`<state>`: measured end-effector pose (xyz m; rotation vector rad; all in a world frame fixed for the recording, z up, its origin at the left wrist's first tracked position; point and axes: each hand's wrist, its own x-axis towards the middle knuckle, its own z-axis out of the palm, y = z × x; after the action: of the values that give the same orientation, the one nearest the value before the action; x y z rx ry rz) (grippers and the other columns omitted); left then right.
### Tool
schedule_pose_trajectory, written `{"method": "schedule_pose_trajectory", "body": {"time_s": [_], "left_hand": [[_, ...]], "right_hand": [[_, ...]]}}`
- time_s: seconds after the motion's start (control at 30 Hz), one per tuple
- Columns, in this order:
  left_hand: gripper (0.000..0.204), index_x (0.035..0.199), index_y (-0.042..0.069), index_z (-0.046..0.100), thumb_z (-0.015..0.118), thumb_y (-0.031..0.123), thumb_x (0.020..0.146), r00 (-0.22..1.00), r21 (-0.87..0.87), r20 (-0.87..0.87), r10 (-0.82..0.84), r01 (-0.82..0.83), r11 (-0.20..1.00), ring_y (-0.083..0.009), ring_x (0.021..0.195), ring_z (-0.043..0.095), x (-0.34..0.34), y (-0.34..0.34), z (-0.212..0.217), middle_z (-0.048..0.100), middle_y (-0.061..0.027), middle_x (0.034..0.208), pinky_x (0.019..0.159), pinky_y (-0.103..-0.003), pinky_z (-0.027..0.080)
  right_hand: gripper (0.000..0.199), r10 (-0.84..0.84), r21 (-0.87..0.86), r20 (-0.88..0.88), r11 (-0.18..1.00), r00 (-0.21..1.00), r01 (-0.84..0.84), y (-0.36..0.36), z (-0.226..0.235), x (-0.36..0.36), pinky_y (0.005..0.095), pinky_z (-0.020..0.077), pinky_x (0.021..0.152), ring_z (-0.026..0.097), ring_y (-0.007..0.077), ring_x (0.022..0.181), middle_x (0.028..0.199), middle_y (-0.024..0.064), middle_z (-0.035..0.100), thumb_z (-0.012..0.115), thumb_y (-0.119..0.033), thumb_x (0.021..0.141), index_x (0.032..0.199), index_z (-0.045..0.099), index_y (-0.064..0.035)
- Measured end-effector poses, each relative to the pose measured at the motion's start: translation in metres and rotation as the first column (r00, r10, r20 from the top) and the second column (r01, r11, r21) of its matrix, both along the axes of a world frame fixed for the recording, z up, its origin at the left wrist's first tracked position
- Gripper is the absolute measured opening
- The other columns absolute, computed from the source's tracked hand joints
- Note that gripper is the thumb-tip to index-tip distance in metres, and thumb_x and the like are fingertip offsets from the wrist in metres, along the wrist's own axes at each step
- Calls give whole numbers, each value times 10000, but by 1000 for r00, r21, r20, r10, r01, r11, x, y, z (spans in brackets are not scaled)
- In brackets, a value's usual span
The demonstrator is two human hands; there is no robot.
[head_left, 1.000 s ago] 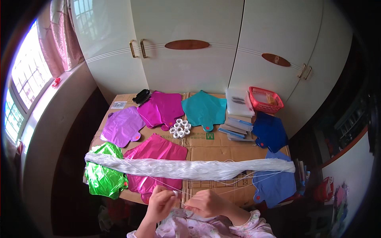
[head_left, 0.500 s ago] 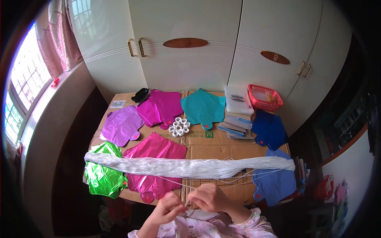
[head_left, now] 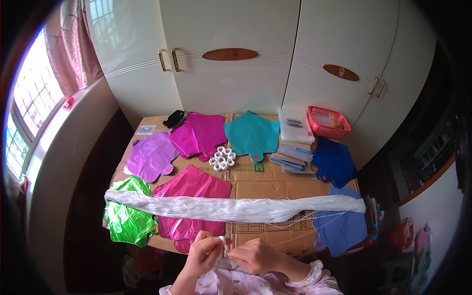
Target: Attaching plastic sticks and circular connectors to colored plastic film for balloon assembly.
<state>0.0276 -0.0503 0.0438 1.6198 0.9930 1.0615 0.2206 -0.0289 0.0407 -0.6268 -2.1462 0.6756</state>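
At the near edge of the cardboard-covered table, my left hand [head_left: 204, 254] is closed on a white string [head_left: 224, 242], which curls in a small loop by the fingertips. My right hand [head_left: 259, 256], just beside it, has its fingers pinched on the same string, below the loop. A thin strand seems to run from my right hand toward the right side of the table. Beyond both hands a long hank of white string [head_left: 236, 208] stretches across the table from left to right.
Under the hank lie flat foil balloons: green [head_left: 129, 221], pink [head_left: 191, 231] and light blue [head_left: 339, 228]. Farther back are purple, magenta and teal ones, small white rolls [head_left: 222, 158], packaged strips [head_left: 292, 160] and a red basket [head_left: 329, 129]. Cardboard [head_left: 265, 189] covers the table.
My left hand has moved up a little and the string now forms a loop at its fingertips. My right hand has lowered slightly. The strand slanting over the pink balloon is gone from there.
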Motion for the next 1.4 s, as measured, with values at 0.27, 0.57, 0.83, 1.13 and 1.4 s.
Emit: {"method": "schedule_pose_trajectory", "body": {"time_s": [0.27, 0.57, 0.83, 1.13, 1.4], "left_hand": [[229, 1032, -53, 626, 526, 65, 864, 989, -77, 144, 23, -12, 997, -147, 885, 468, -3, 0, -11, 599, -61, 888, 775, -286, 394], [158, 942, -38, 632, 536, 48, 851, 953, -169, 302, 35, 18, 986, -160, 845, 477, 5, 4, -12, 574, -80, 855, 744, -279, 390], [205, 1046, 4, 633, 522, 39, 877, 869, -240, 495, 24, 110, 965, -114, 795, 459, 9, 7, -15, 548, -52, 876, 727, -258, 388], [216, 1053, -24, 629, 520, -6, 867, 899, -153, 435, -50, 129, 980, -101, 798, 464, 7, 8, -17, 547, -44, 840, 738, -222, 375], [190, 974, -14, 645, 571, -62, 806, 989, -53, 141, -42, 50, 997, -114, 718, 467, 6, 7, -19, 535, -37, 731, 658, -228, 393]], "right_hand": [[64, 6, -47, 38, 999, 999, -4, 0, -4, 0, 335, 478, 508, 611, 250, 580, 676, 95, 608, 626, -92, 781, 822, 604, -48], [76, 21, -42, 97, 999, 995, -17, -5, -1, 0, 332, 476, 498, 606, 258, 568, 669, 82, 600, 617, -112, 798, 858, 609, -66], [101, -134, -3, -43, 991, 990, 134, 1, -11, -12, 319, 477, 486, 619, 249, 583, 700, 99, 611, 626, -57, 784, 883, 611, -44], [112, -164, -139, -39, 978, 986, 157, 12, -12, -9, 301, 469, 513, 590, 203, 559, 672, 72, 580, 642, -80, 785, 893, 624, -60], [104, -262, -9, -106, 965, 959, 262, 18, 10, -4, 289, 456, 484, 585, 179, 549, 660, 35, 578, 670, -49, 763, 864, 661, -73]]}}
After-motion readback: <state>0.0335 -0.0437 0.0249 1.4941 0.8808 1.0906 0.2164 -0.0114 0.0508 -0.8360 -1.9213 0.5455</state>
